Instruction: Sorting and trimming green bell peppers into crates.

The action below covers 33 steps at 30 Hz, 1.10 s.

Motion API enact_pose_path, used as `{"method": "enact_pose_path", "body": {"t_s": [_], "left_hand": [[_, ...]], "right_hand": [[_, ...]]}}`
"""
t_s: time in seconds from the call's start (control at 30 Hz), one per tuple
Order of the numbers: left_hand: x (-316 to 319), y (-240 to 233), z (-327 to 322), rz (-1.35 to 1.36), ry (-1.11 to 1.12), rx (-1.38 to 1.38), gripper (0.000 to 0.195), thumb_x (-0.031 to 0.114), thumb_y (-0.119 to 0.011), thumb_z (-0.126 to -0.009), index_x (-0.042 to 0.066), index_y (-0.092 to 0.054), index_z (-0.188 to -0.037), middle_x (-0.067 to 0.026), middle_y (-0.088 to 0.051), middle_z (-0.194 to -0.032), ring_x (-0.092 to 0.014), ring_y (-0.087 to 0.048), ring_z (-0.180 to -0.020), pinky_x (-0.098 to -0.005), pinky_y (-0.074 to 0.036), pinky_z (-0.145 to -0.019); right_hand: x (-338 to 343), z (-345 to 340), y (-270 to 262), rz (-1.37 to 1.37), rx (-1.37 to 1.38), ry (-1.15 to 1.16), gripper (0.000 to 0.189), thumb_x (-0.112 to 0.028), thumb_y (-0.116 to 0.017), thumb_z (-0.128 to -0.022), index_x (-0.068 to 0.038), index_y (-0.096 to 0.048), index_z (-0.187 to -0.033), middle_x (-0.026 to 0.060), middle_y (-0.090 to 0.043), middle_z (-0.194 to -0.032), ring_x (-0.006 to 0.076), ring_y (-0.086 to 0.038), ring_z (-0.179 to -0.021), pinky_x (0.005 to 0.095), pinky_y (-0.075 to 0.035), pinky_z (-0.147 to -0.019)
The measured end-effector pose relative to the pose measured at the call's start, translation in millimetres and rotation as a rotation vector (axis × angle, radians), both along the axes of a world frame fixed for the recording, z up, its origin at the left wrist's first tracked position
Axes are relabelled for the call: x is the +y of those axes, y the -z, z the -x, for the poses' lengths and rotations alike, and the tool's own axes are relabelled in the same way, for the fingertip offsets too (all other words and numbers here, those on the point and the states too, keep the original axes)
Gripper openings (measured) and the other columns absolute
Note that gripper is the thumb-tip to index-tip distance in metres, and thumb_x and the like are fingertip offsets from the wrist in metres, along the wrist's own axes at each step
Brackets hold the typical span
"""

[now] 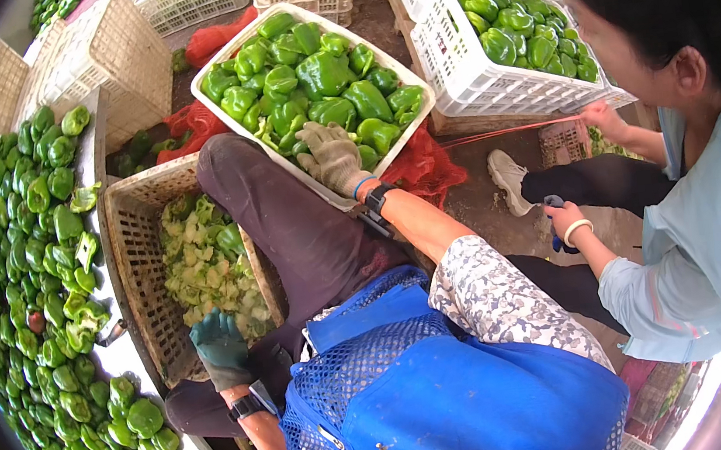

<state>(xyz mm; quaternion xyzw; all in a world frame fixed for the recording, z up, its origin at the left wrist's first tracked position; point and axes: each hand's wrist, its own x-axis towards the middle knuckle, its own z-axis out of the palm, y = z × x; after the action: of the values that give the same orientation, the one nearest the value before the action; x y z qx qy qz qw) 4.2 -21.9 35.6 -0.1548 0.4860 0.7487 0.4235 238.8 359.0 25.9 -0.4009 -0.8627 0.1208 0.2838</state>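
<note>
My right hand [332, 157], in a grey knit glove, lies palm down on the green bell peppers [325, 74] heaped in a white plastic crate [414, 81]. Its fingers are spread, and no pepper shows clearly gripped. The crate leans by my raised knee. My left hand [220, 340] wears a green-coated glove. It hangs at the near end of a dirty slotted crate [132, 249], fingers a little apart, with nothing seen in it. Pale pepper trimmings [213, 267] and a few green pieces lie in that crate.
A metal table [126, 361] on the left carries a thick spread of green peppers [28, 260]. A person [672, 245] at the right pulls a red strand [515, 129]. Behind stand more pepper crates [498, 95] on wood. Red mesh bags [420, 166] lie about the floor.
</note>
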Motion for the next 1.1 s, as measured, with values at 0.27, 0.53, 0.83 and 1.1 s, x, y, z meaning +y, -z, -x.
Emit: {"method": "enact_pose_path", "body": {"t_s": [0.27,0.53,0.83,1.1], "left_hand": [[4,4,0,0.015,0.039,-0.024,0.025,0.036,-0.064,-0.093,0.011,-0.069,-0.098,-0.0061,-0.071,-0.112,-0.023,-0.064,-0.102,-0.0389,-0.053,-0.094],[3,-1,2,0.011,0.024,-0.024,0.027,0.035,-0.061,-0.096,0.010,-0.067,-0.103,-0.0083,-0.069,-0.117,-0.025,-0.062,-0.106,-0.0380,-0.055,-0.092],[17,-24,-12,-0.012,-0.007,0.020,0.028,0.037,-0.060,-0.097,0.012,-0.066,-0.106,-0.0071,-0.069,-0.115,-0.024,-0.064,-0.105,-0.0367,-0.055,-0.093],[-7,2,5,-0.212,0.087,0.030,0.031,0.040,-0.061,-0.097,0.010,-0.068,-0.100,-0.0088,-0.071,-0.112,-0.023,-0.066,-0.097,-0.0385,-0.055,-0.090]], "right_hand": [[-17,-36,-11,-0.048,0.090,-0.016,0.042,-0.016,-0.070,-0.082,-0.013,-0.058,-0.122,0.0155,-0.060,-0.130,0.0351,-0.060,-0.115,0.0465,-0.047,-0.100],[-17,-31,-20,0.082,0.179,0.070,0.040,-0.017,-0.069,-0.083,-0.011,-0.058,-0.121,0.0150,-0.061,-0.127,0.0369,-0.062,-0.110,0.0452,-0.051,-0.091],[-7,-15,-44,0.274,0.337,0.089,0.030,-0.015,-0.067,-0.086,-0.010,-0.062,-0.115,0.0156,-0.068,-0.106,0.0348,-0.068,-0.093,0.0433,-0.054,-0.080],[6,23,-65,0.294,0.445,-0.021,0.019,-0.016,-0.063,-0.090,-0.006,-0.069,-0.106,0.0148,-0.072,-0.097,0.0299,-0.070,-0.088,0.0390,-0.054,-0.080]]}}
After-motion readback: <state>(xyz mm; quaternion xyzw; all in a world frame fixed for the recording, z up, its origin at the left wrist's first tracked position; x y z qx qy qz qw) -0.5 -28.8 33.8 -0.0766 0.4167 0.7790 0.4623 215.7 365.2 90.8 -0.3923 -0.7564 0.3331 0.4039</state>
